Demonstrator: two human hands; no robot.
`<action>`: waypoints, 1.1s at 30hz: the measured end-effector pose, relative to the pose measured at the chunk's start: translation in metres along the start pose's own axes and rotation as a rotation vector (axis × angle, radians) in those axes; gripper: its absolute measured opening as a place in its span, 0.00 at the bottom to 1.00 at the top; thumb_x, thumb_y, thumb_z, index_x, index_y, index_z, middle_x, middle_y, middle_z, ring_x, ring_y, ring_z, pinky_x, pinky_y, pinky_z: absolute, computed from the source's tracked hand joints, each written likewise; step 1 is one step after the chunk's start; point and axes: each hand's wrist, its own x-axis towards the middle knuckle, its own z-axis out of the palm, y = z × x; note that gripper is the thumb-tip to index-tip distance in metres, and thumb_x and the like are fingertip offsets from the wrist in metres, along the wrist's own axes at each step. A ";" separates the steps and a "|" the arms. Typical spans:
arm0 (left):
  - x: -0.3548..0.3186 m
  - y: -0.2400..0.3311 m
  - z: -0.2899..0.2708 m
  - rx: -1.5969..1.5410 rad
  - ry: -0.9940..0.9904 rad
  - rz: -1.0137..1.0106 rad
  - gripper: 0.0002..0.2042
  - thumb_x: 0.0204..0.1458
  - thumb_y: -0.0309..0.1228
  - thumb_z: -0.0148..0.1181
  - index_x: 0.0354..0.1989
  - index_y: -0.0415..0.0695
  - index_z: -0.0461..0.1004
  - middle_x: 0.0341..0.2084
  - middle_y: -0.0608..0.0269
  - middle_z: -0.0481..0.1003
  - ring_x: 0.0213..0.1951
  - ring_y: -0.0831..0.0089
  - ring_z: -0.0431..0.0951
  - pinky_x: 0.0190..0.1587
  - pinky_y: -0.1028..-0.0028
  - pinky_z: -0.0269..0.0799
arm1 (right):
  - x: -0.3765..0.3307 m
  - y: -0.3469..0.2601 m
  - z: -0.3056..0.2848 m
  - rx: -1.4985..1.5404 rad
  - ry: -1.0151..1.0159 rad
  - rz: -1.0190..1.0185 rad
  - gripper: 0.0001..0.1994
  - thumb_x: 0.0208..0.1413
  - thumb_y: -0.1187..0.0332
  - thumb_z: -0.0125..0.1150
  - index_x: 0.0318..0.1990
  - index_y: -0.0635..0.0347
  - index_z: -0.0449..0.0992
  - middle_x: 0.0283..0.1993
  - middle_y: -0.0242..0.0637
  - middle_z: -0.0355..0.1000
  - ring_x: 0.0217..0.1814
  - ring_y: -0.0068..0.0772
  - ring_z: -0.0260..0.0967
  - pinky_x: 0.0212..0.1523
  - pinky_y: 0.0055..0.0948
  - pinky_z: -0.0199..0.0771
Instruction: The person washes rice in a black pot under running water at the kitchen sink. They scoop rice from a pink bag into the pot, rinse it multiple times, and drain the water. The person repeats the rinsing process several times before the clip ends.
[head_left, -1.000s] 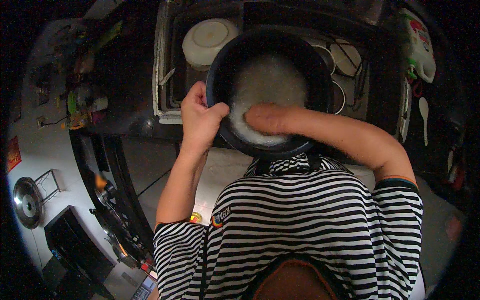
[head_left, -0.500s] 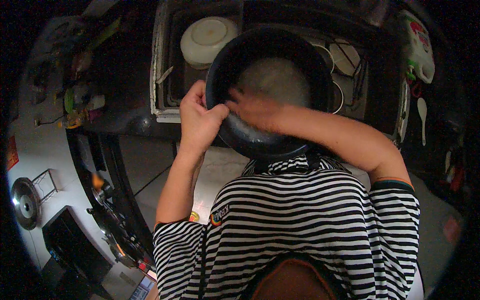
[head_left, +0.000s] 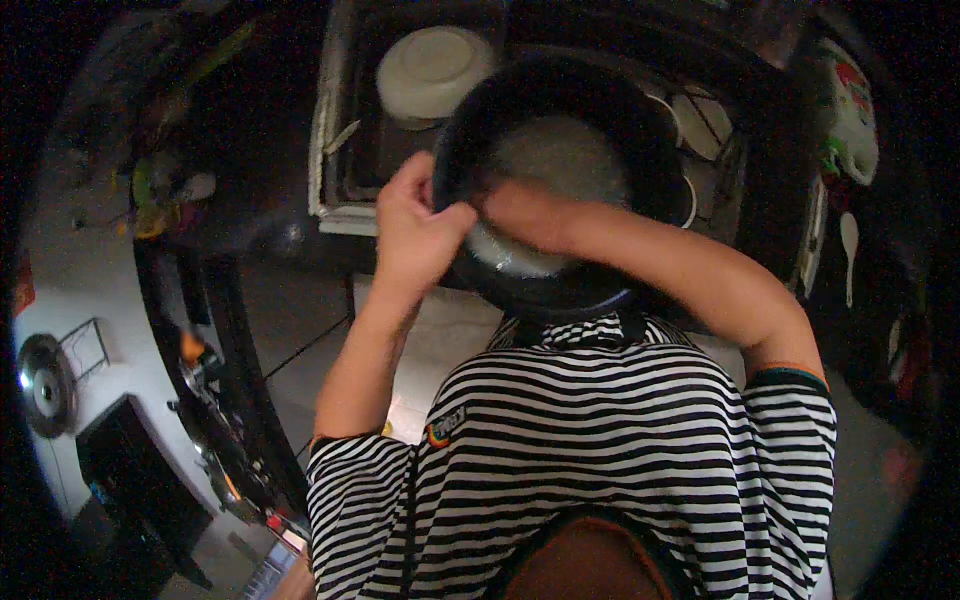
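Observation:
A deep, dark round pot (head_left: 555, 88) is tilted toward me at the sink, its inside facing up. My left hand (head_left: 425, 225) is closed on its left rim, with the thumb over the edge. Inside the pot, pale cloudy liquid (head_left: 570, 155) lies against the bottom and near wall. My right hand (head_left: 525, 215) reaches into the pot from the right, close to the left thumb. Its fingers are blurred and partly lost in shadow, so whether they hold anything does not show.
An upturned white bowl (head_left: 432, 72) rests in the sink (head_left: 330, 190) behind the pot. White-rimmed dishes (head_left: 690, 200) stand to the right of it. Farther right are a white jug-like bottle (head_left: 855, 125) and a white spoon (head_left: 850, 250). Dark pans (head_left: 225, 450) sit at lower left.
The pot and both hands appear slightly farther right, while the view itself has shifted. My right hand has moved within the pot, and the pale liquid shows more at the near side.

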 end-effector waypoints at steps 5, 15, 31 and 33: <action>0.003 -0.002 -0.010 0.229 -0.057 -0.058 0.11 0.31 0.17 0.54 0.27 0.40 0.67 0.23 0.71 0.67 0.29 0.81 0.65 0.34 0.80 0.63 | -0.007 0.050 0.006 -0.402 0.189 0.309 0.21 0.54 0.69 0.43 0.55 0.65 0.63 0.55 0.58 0.61 0.56 0.53 0.62 0.57 0.44 0.62; 0.001 0.000 -0.002 0.173 0.013 -0.018 0.09 0.31 0.20 0.57 0.23 0.41 0.66 0.16 0.75 0.59 0.21 0.83 0.57 0.22 0.80 0.55 | -0.002 0.023 -0.006 -0.686 0.171 0.285 0.23 0.49 0.67 0.55 0.54 0.64 0.63 0.63 0.55 0.53 0.64 0.53 0.53 0.56 0.47 0.62; 0.001 0.003 -0.005 0.135 0.021 -0.033 0.08 0.30 0.21 0.56 0.22 0.41 0.65 0.15 0.72 0.61 0.21 0.82 0.59 0.24 0.80 0.57 | -0.014 0.057 0.015 -0.568 0.224 0.238 0.31 0.47 0.74 0.53 0.61 0.63 0.54 0.64 0.53 0.51 0.62 0.60 0.54 0.60 0.41 0.58; 0.003 -0.002 -0.003 0.131 0.037 -0.010 0.08 0.31 0.21 0.56 0.22 0.41 0.65 0.15 0.72 0.61 0.21 0.83 0.59 0.24 0.80 0.57 | -0.024 0.083 0.031 -0.484 0.140 0.278 0.31 0.48 0.74 0.52 0.62 0.63 0.52 0.66 0.53 0.49 0.63 0.59 0.52 0.62 0.41 0.56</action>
